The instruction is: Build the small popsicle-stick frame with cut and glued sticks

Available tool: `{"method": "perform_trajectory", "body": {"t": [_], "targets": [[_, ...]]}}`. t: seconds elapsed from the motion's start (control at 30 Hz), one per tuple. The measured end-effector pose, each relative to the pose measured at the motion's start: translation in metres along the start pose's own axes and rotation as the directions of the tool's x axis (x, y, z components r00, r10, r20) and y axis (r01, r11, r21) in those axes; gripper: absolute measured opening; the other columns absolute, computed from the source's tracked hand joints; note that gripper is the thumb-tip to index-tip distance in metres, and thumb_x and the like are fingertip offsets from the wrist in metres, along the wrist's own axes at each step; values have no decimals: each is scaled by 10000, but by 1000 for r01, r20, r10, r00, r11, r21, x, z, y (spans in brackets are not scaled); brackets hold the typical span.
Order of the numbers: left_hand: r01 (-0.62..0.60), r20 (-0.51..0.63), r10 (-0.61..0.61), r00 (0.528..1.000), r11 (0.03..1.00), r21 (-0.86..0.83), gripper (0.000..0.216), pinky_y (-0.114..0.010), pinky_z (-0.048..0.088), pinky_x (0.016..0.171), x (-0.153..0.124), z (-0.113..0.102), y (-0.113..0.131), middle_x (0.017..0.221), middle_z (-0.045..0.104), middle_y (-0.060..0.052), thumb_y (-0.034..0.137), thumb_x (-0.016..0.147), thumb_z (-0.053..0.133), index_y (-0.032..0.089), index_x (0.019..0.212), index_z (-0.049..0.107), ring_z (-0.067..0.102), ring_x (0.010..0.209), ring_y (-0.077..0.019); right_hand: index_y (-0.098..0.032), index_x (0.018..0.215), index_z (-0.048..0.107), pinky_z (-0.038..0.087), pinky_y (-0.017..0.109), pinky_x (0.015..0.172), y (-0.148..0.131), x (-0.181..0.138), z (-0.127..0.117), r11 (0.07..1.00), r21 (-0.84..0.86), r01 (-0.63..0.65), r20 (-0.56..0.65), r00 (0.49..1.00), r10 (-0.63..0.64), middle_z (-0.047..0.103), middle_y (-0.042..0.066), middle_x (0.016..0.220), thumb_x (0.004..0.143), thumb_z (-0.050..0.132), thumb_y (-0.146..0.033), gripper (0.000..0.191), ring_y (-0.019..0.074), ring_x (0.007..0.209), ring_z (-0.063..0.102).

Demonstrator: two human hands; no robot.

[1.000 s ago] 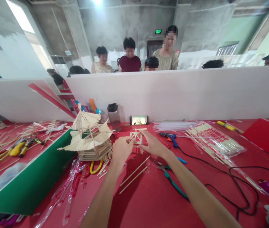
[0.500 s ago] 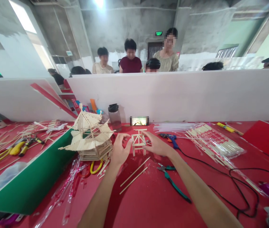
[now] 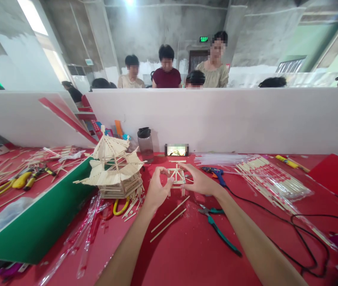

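A small frame of wooden sticks (image 3: pixel 177 177) stands on the red table (image 3: pixel 186 254) between my two hands. My left hand (image 3: pixel 157 187) pinches its left side with thumb and fingers curled. From the right, my right hand (image 3: pixel 199 180) grips it with fingers bent over the top. A finished wooden stick pagoda (image 3: pixel 113 167) stands just left of my left hand. Two loose sticks (image 3: pixel 169 219) lie on the table below the frame.
Teal pliers (image 3: pixel 218 226) and a blue glue gun (image 3: pixel 215 172) with a black cord (image 3: pixel 300 234) lie to the right, beside packs of sticks (image 3: pixel 271 178). A green board (image 3: pixel 34 222), yellow tools (image 3: pixel 14 182), a bottle (image 3: pixel 145 143) and a phone (image 3: pixel 176 150) surround. People stand behind the white partition (image 3: pixel 231 119).
The stick frame went from lying tilted in my fingers to standing upright, then both hands closed on its sides again. The view shifted slightly right.
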State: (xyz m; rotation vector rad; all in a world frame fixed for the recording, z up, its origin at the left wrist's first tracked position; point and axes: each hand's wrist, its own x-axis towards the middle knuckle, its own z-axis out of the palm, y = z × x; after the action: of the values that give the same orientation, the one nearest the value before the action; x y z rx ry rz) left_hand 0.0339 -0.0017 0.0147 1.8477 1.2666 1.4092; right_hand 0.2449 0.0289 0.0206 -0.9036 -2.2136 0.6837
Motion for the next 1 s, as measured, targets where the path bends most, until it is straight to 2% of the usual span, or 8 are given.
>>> {"method": "perform_trajectory", "body": {"t": [0.23, 0.6, 1.0], "targets": [[45, -2, -45, 999, 999, -29, 236, -351, 434, 940, 2, 7, -2, 991, 615, -55, 276, 812, 623, 201, 996, 497, 603, 977, -191, -296, 1472, 317, 357, 489, 1105, 0, 0, 1, 1000, 0, -13, 2, 1000, 13, 426, 107, 1458, 814, 689, -368, 759, 270, 1328, 441], [91, 29, -88, 996, 984, -151, 235, -310, 475, 866, 7, 14, 0, 902, 609, -17, 237, 793, 633, 204, 958, 470, 640, 899, -164, -296, 1479, 304, 369, 494, 1094, 1, 0, 1, 1000, -7, -9, 8, 1000, 9, 426, 112, 1458, 818, 681, -383, 766, 276, 1319, 452], [111, 4, -112, 994, 975, -194, 252, -308, 478, 864, 7, 13, -2, 958, 603, -33, 249, 792, 649, 205, 966, 472, 637, 931, -167, -289, 1475, 312, 372, 480, 1096, 1, 1, 2, 1000, -3, -17, 5, 1000, 17, 429, 116, 1452, 817, 689, -374, 763, 267, 1312, 458]]}}
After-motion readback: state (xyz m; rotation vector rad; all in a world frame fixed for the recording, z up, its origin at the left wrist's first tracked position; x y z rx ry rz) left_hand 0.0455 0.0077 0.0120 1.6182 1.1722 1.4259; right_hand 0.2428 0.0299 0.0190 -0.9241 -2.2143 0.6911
